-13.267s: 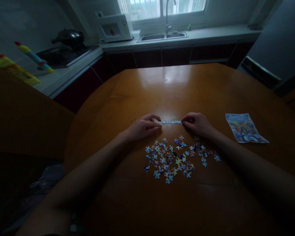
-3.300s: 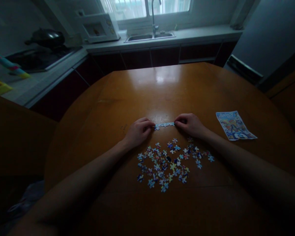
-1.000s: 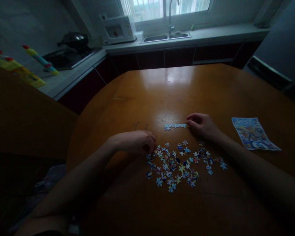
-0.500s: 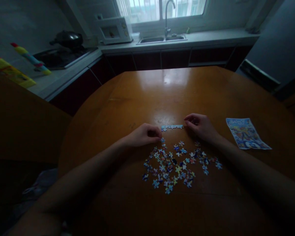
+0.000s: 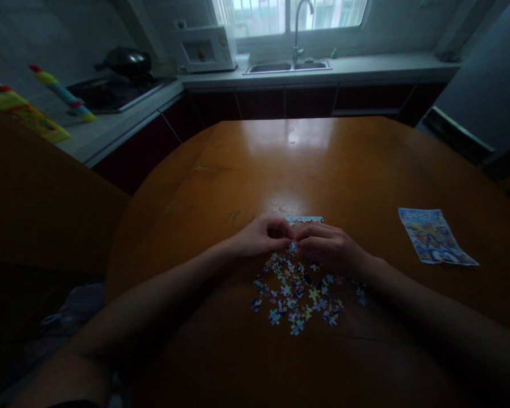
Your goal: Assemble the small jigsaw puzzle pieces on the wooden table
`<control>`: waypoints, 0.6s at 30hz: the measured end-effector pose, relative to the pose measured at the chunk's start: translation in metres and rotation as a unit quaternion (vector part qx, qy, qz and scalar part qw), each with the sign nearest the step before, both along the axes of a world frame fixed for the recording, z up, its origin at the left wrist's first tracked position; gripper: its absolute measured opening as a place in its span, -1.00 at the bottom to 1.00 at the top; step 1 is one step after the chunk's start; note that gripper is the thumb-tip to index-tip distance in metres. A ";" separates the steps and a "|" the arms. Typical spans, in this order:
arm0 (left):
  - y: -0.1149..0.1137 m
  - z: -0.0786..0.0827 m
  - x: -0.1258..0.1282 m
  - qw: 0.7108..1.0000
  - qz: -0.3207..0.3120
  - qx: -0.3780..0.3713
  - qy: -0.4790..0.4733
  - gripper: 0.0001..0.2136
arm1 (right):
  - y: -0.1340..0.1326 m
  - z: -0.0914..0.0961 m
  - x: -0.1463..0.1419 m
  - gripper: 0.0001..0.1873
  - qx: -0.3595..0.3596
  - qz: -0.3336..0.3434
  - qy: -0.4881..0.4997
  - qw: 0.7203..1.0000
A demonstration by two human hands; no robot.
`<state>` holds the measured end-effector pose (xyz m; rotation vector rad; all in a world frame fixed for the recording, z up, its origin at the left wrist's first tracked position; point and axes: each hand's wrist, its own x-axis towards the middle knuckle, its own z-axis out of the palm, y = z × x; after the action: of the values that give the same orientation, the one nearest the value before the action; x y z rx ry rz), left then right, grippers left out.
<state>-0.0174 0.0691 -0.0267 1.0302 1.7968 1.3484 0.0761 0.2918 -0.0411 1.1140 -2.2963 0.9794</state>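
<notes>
My left hand is closed in a pinch, thumb against fingers, just below the left end of a joined strip of jigsaw puzzle pieces. Opposite it, my right hand is closed too, its fingertips meeting those of the left. Between them is a small jigsaw puzzle piece, mostly covered by the fingers, so how it is gripped shows only in part. Loose jigsaw pieces lie in a scattered heap nearer to me, some hidden beneath the right hand.
A printed picture sheet lies at the right on the wooden table. Behind the table run a counter with a sink, a microwave and a stove bearing a dark pan.
My right hand has moved left and nearer, from the strip's right end to my left fingertips. My left hand stays by the strip's left end. The whole view has shifted slightly.
</notes>
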 end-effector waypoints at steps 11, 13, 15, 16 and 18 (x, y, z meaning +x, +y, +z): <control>0.000 0.003 0.001 1.000 0.004 0.003 0.010 -0.80 | -0.001 0.007 0.004 -0.91 0.033 0.030 0.034 0.998; 0.000 -0.001 -0.002 0.996 0.056 0.022 0.068 -0.82 | 0.001 0.004 0.003 -0.92 0.027 0.026 0.032 0.999; 0.000 -0.005 -0.008 0.976 0.124 0.046 0.172 -0.85 | 0.004 0.002 0.002 -0.92 0.016 0.011 0.033 0.999; 0.000 -0.007 -0.010 0.960 0.146 0.051 0.234 -0.86 | 0.006 0.003 0.001 -0.92 0.007 -0.001 0.032 0.999; -0.001 -0.010 -0.015 0.927 0.152 0.051 0.339 -0.87 | 0.011 0.007 0.000 -0.91 -0.026 -0.036 0.029 0.999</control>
<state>-0.0322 0.0683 -0.0368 1.4442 2.4964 1.3707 0.0757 0.3028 -0.0342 1.0187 -2.2352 0.9627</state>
